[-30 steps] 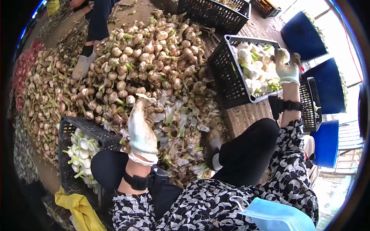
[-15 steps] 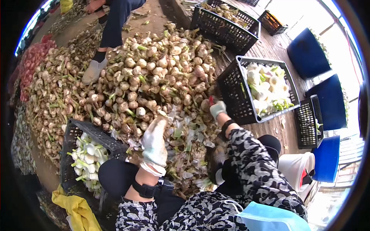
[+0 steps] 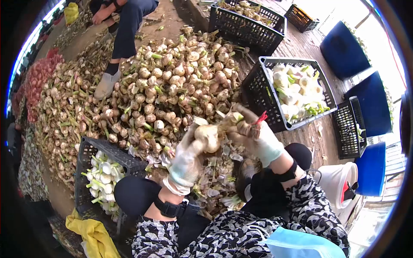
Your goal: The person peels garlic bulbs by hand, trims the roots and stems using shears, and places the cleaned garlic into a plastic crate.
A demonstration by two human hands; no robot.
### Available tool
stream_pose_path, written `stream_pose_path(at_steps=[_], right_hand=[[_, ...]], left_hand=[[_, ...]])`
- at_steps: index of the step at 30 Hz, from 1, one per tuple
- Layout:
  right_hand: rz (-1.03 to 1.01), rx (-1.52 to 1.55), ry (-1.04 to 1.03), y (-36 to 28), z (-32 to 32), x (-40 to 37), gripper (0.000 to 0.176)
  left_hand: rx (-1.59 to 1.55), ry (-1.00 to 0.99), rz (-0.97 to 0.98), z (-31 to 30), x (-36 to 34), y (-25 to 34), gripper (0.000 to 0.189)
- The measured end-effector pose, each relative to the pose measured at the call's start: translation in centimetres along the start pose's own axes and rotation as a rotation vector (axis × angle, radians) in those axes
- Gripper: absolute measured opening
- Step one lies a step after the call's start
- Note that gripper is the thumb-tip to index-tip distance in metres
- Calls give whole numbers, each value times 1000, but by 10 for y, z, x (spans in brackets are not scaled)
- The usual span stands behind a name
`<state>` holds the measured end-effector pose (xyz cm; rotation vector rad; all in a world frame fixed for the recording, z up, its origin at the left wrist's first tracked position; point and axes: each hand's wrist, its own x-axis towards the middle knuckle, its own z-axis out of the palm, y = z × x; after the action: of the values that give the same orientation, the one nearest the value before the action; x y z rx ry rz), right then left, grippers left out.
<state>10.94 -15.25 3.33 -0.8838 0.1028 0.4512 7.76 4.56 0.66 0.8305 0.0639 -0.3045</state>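
Gloved in white, my left hand [image 3: 186, 157] is closed around a pale garlic bulb [image 3: 209, 138] in front of my knees. My right hand [image 3: 264, 145], also gloved, is closed at the stem end on more garlic [image 3: 246, 129], brownish and partly hidden by the fingers. A small red piece [image 3: 261, 118] sticks up from the right hand; I cannot tell what it belongs to. Both hands are close together over loose peeled skins [image 3: 215, 182]. Just beyond them rises a large heap of unpeeled garlic [image 3: 172, 77].
A black crate [image 3: 262, 92] of cleaned white garlic stands right; another crate [image 3: 133, 165] of it is by my left knee. Behind are a third crate [image 3: 245, 32] and blue tubs [image 3: 344, 49]. A white bucket [image 3: 337, 182] sits right. Another person's leg [image 3: 124, 38] is at the heap.
My right hand has come back from the heap's edge beside the crate, bringing garlic toward my left hand. My left hand has moved right and now holds a bulb.
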Motion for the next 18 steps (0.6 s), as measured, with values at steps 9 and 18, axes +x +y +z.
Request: stream_pose_path(at_steps=[9,18], right_hand=[[-267,-616,125,28,12,14,24],[27,-697,57,11,-5,18,23]], left_hand=[[844,89,532,19,3,-12,67],[885,57,541,14,6,-6,71]])
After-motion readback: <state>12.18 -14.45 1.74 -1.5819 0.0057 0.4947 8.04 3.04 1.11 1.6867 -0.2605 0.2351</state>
